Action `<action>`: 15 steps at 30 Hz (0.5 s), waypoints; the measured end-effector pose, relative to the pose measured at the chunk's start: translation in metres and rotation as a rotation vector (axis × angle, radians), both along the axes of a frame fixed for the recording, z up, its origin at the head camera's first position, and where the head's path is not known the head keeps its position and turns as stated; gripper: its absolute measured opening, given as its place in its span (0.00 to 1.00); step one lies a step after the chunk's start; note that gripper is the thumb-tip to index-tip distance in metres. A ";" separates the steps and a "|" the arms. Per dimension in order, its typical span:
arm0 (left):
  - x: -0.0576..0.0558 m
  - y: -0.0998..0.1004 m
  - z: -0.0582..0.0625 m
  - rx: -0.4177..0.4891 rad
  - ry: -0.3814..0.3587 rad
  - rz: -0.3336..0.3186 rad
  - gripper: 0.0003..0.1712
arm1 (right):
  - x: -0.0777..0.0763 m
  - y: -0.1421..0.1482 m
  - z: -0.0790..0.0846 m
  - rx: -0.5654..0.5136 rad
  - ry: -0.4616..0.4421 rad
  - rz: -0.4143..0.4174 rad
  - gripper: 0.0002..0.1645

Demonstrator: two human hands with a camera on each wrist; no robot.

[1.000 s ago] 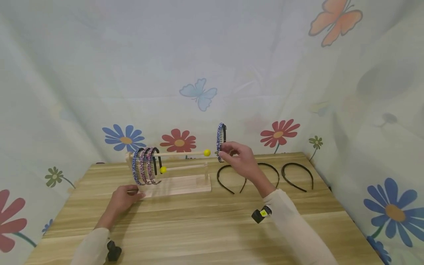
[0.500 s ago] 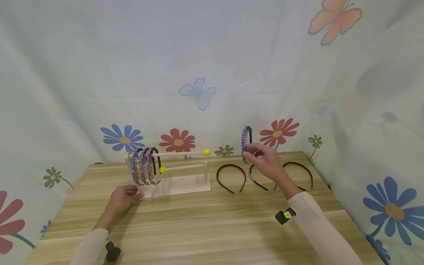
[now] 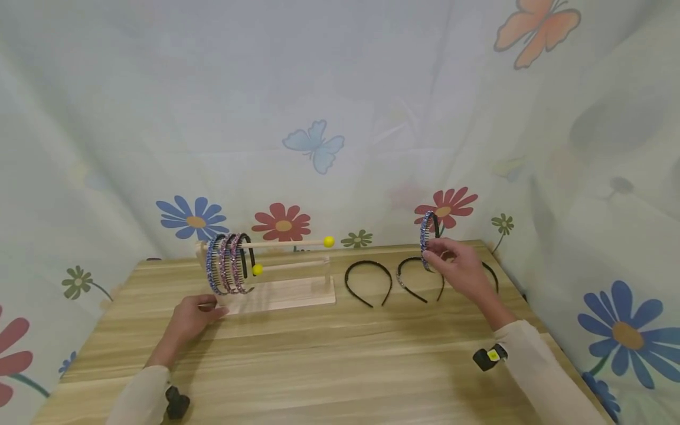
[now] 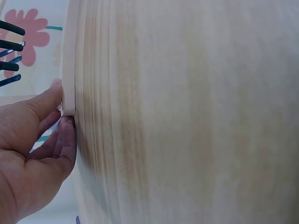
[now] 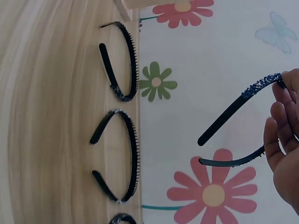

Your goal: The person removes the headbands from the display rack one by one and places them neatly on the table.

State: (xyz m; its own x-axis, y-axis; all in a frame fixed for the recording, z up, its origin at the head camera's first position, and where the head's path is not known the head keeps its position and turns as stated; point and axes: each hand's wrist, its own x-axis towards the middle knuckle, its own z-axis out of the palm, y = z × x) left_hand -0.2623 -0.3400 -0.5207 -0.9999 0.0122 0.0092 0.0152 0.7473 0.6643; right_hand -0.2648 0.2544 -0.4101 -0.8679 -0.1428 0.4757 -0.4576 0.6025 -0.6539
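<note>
Raised above the table's right side, a blue sparkly headband (image 3: 425,241) is pinched between the thumb and fingers of my right hand (image 3: 461,268). Its dark ends point away from the hand in the right wrist view. My left hand (image 3: 190,319) grips the near left corner of a wooden stand (image 3: 297,294), thumb on the base's upper face and fingers at its end (image 4: 68,56). On the stand's left part hang a blue headband (image 3: 210,268) and two pink ones (image 3: 234,262).
Black headbands lie on the wooden table (image 3: 319,366) right of the stand: a left one (image 3: 347,280), a middle one (image 3: 399,277) and a right one (image 3: 491,273) partly behind my right hand. Yellow balls (image 3: 329,242) cap the stand's rods. A flowered cloth (image 3: 372,118) surrounds the table.
My right hand has carried the blue headband to the right and slightly down, away from the stand. The left hand stays at the base corner.
</note>
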 end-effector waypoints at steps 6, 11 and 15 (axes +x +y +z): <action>0.000 -0.001 -0.001 -0.004 -0.003 0.001 0.32 | 0.009 0.017 -0.006 0.025 0.004 -0.054 0.17; 0.000 -0.001 -0.001 -0.006 -0.012 0.010 0.32 | 0.016 0.028 -0.013 0.047 -0.007 -0.108 0.17; -0.001 0.000 -0.002 -0.002 -0.016 0.009 0.31 | 0.023 0.036 -0.017 0.056 -0.033 -0.140 0.17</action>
